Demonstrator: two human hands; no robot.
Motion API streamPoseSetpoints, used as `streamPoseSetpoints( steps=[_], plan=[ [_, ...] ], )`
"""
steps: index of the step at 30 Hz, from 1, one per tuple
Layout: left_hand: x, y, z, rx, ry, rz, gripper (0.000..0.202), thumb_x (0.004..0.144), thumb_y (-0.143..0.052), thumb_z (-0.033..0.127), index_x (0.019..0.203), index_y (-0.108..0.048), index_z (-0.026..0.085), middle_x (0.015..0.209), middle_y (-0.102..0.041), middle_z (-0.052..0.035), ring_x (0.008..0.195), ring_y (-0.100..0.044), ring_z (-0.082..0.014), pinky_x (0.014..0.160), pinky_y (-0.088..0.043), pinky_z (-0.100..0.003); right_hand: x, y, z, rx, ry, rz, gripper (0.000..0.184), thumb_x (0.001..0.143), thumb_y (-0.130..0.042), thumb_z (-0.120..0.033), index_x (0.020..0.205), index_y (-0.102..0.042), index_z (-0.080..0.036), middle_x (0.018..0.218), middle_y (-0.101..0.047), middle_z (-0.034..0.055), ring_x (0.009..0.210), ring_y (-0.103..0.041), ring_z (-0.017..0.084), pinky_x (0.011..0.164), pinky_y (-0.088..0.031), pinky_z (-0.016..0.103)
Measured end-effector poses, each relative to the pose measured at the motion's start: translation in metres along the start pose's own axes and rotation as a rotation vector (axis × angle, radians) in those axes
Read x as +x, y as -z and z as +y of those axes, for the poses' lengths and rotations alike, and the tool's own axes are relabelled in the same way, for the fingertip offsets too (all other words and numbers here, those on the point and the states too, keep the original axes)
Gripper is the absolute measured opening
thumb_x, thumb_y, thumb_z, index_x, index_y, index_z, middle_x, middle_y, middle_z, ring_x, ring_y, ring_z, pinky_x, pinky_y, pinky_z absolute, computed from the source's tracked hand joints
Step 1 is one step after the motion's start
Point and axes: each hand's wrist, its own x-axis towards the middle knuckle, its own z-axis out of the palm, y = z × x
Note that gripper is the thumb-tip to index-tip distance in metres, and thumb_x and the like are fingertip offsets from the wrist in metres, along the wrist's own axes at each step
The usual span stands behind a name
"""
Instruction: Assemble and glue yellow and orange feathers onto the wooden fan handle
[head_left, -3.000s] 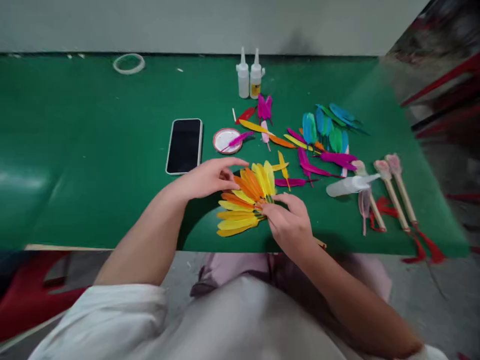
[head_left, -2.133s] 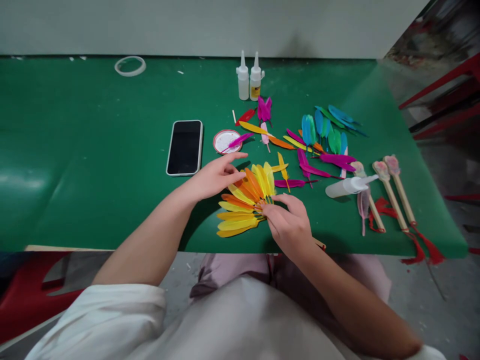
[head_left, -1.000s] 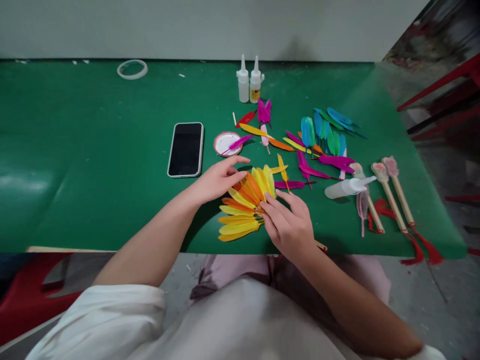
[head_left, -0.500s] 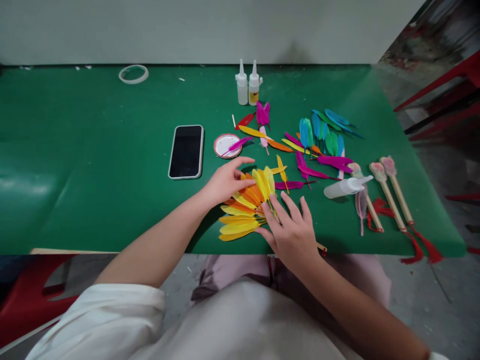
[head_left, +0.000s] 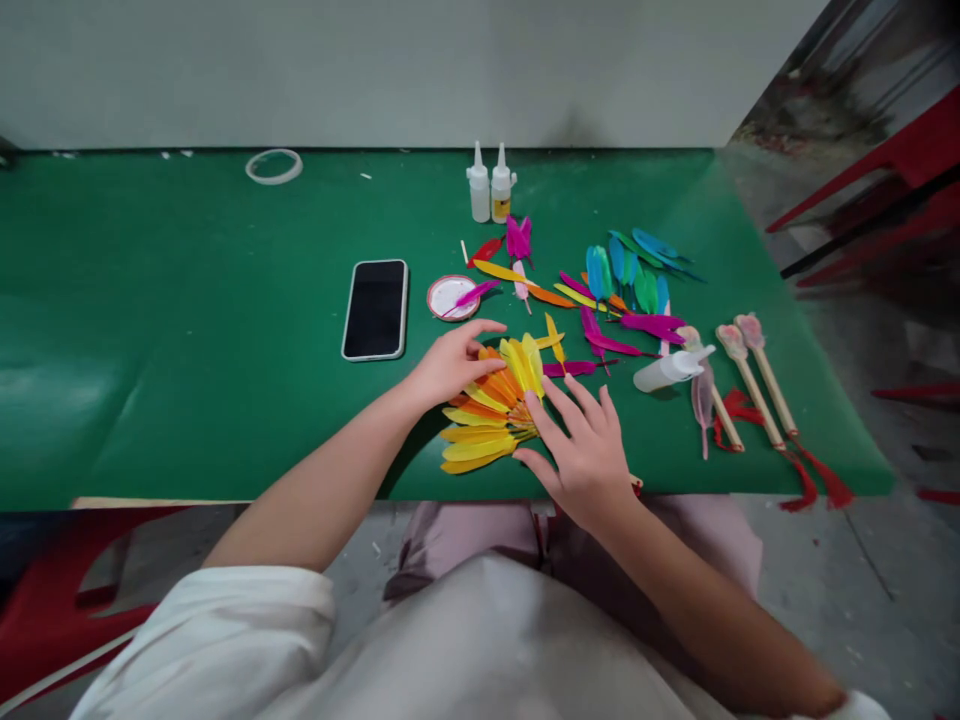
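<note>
A feather fan (head_left: 480,447) of yellow and orange feathers lies on the green table, its quills meeting near the middle and a bit of its wooden handle showing past my right hand. My left hand (head_left: 456,365) rests at the fan's upper left edge, fingers apart, the tips touching the feathers. Spread over the quill side is my right hand (head_left: 581,445), its fingers stretched out and covering part of the handle. Just beyond the fan are a small yellow feather (head_left: 555,338) and magenta feathers (head_left: 574,368).
Left of the hands lies a phone (head_left: 375,309); beside it, a round white lid (head_left: 450,296). Two glue bottles (head_left: 479,190) stand at the back, another glue bottle (head_left: 667,372) lies at right. Blue and green feathers (head_left: 622,265), wooden handles with red tassels (head_left: 769,378) and a tape roll (head_left: 274,167) are around.
The camera view has shifted slightly, moving the items at right leftward in the picture. My right hand's fingers have lifted or spread a little from the quills; my left hand stays at the feathers.
</note>
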Motion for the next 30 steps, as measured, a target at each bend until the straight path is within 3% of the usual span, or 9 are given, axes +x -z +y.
streamPoseSetpoints(
  steps=[6, 18, 21, 25, 28, 30],
  plan=[
    [0.0, 0.0, -0.001, -0.018, -0.021, -0.009, 0.046, 0.075, -0.061, 0.029, 0.119, -0.049, 0.02, 0.058, -0.052, 0.004, 0.053, -0.051, -0.0103, 0.048, -0.035, -0.02, -0.004, -0.004, 0.0, -0.037, 0.054, -0.04, 0.044, 0.082, -0.051, -0.049, 0.118, -0.057, -0.025, 0.126, -0.056, 0.0097, 0.123, -0.041, 0.031, 0.101, -0.024, 0.059],
    [0.001, -0.002, -0.005, -0.073, -0.056, 0.002, 0.048, 0.073, -0.063, 0.03, 0.118, -0.048, 0.019, 0.058, -0.052, 0.0047, 0.048, -0.047, -0.0082, 0.047, -0.034, -0.019, 0.001, -0.002, -0.007, -0.012, 0.073, 0.005, 0.033, 0.086, -0.049, -0.037, 0.11, -0.061, -0.019, 0.115, -0.061, 0.0095, 0.121, -0.042, 0.029, 0.105, -0.017, 0.059],
    [-0.001, -0.003, -0.004, -0.068, -0.085, 0.019, 0.047, 0.073, -0.063, 0.03, 0.117, -0.05, 0.018, 0.056, -0.05, 0.0054, 0.047, -0.045, -0.0076, 0.047, -0.033, -0.019, 0.001, -0.002, -0.005, 0.051, 0.052, 0.023, 0.034, 0.086, -0.049, -0.036, 0.114, -0.06, -0.019, 0.112, -0.062, 0.009, 0.119, -0.043, 0.028, 0.104, -0.022, 0.056],
    [0.004, -0.003, -0.006, -0.071, -0.099, 0.003, 0.048, 0.073, -0.063, 0.029, 0.117, -0.049, 0.016, 0.059, -0.053, 0.0043, 0.048, -0.048, -0.0076, 0.048, -0.037, -0.019, -0.004, 0.004, 0.006, 0.149, -0.01, 0.104, 0.044, 0.086, -0.05, -0.033, 0.125, -0.051, -0.013, 0.1, -0.065, 0.0102, 0.107, -0.05, 0.023, 0.095, -0.039, 0.04],
    [0.015, 0.001, -0.004, -0.015, -0.113, -0.016, 0.049, 0.073, -0.063, 0.028, 0.118, -0.049, 0.016, 0.062, -0.056, 0.0027, 0.05, -0.051, -0.0087, 0.051, -0.041, -0.021, -0.016, 0.013, 0.018, 0.18, -0.145, 0.112, 0.03, 0.086, -0.051, -0.029, 0.109, -0.062, -0.015, 0.09, -0.066, 0.0087, 0.088, -0.057, 0.019, 0.08, -0.046, 0.032],
    [0.02, 0.006, 0.003, 0.064, -0.131, 0.052, 0.05, 0.073, -0.063, 0.026, 0.119, -0.049, 0.015, 0.07, -0.061, -0.0009, 0.055, -0.056, -0.0109, 0.056, -0.045, -0.024, -0.025, 0.018, 0.023, 0.204, -0.22, 0.023, 0.019, 0.086, -0.051, -0.027, 0.089, -0.068, -0.018, 0.082, -0.067, 0.0055, 0.079, -0.058, 0.018, 0.073, -0.045, 0.029]
  ],
)
